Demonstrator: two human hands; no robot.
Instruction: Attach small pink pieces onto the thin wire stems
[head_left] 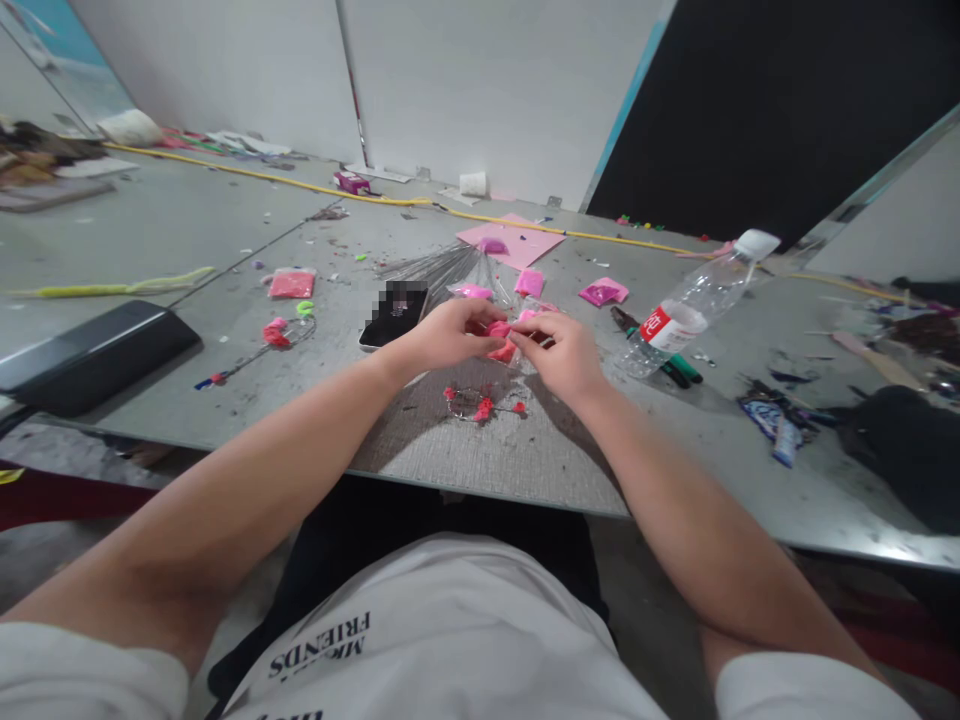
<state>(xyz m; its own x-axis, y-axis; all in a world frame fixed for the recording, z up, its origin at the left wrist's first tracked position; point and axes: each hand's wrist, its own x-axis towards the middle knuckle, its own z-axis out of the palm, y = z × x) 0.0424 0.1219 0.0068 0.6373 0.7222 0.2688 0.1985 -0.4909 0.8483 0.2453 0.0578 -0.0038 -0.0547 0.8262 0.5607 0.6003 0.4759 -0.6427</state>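
Observation:
Over the middle of the table, my left hand (456, 334) and my right hand (562, 352) meet at the fingertips. Between them they pinch a soft coral-pink lump of modelling clay (501, 348), partly hidden by the fingers. Just below the hands lies a bent wire piece (480, 404) with small red clay bits on it. Another wire piece with red clay (277, 334) rests to the left, near a pink packet (291, 284). Bright pink clay (472, 291) and a pink packet (529, 283) sit just beyond my fingers.
A clear plastic bottle (694, 308) leans at the right over green-handled pliers (679, 370). Left of my hands is a black phone (396, 314); farther left, a dark case (97, 355). A pink sheet (517, 240) and a yellow cable (300, 184) lie toward the wall.

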